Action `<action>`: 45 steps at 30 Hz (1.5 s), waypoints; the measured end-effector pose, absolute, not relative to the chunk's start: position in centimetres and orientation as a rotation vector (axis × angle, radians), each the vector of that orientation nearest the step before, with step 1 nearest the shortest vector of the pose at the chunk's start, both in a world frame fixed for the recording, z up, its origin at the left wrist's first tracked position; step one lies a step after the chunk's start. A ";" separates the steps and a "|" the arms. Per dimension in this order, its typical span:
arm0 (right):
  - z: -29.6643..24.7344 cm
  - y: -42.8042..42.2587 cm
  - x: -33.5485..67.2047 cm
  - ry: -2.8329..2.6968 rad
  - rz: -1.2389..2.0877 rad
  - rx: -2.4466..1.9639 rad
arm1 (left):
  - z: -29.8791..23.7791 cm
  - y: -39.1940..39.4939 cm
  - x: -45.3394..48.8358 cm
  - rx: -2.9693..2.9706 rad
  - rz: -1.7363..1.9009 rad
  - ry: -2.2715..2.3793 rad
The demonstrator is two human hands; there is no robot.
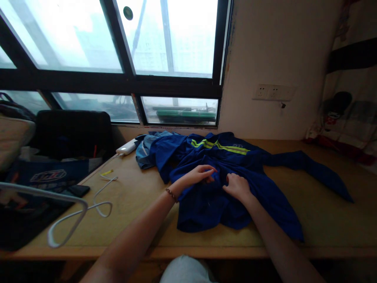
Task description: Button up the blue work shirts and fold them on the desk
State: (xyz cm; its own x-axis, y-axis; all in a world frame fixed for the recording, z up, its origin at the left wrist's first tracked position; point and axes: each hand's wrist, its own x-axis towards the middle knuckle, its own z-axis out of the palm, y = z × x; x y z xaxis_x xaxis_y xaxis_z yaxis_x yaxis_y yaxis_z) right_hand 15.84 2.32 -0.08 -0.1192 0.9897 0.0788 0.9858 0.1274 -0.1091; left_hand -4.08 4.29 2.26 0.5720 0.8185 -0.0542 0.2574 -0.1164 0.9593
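Note:
A dark blue work jacket (200, 208) lies spread and rumpled on the table, with a yellow-green reflective stripe across its chest. One sleeve stretches out to the right. My left hand (202, 175) is over the middle of the jacket, palm down, its fingers apart and loosely bent. Just right of it, my right hand (238, 186) has its fingers curled against the cloth, closed on a bit of the jacket front; the fingertips are partly hidden. A lighter blue garment (144, 153) lies bunched at the jacket's left end.
The wooden table (123, 220) runs along a window wall. A white power bank (126, 147) and a looping white cable (101, 214) lie on the left. Beyond the table's left edge are a black chair (72, 129) and bags. A wall socket (273, 92) and curtain (350, 102) are at right.

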 end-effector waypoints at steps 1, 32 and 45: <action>0.0 2.2 15.8 -2.261 0.036 -1.986 | 2.2 4.0 -3.9 1.581 0.543 0.864; -0.2 3.4 17.2 -1.286 1.710 -1.146 | -0.9 3.6 -1.1 1.167 0.915 1.069; -0.6 3.7 17.3 -1.232 1.732 -1.075 | -0.8 3.4 -1.2 0.940 0.900 0.916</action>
State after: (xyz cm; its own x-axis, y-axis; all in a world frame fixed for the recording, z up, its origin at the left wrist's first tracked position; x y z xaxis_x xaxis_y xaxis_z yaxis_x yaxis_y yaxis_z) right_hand 17.28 3.68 -0.57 -0.3735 0.9036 -0.2100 -0.0976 -0.2634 -0.9597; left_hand -1.22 3.38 -0.82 0.3349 0.9126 -0.2344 -0.2183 0.3172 0.9229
